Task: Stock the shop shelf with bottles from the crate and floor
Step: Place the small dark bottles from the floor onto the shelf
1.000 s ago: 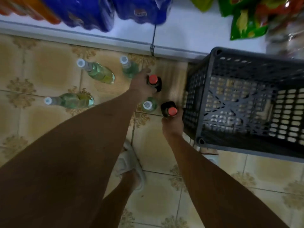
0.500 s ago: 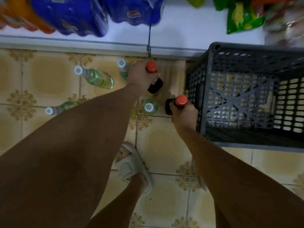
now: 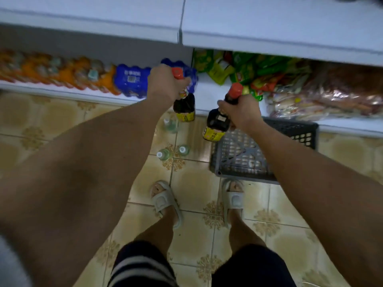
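We hold each dark bottle by its neck, left hand grasping one bottle, right hand grasping the other, both lifted above the crate, probably so they hang upright for the shelf.

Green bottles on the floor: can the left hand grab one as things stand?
Probably not. The left hand already grips a dark bottle by the neck, held well above the green bottles on the tiles; its grip must be freed first.
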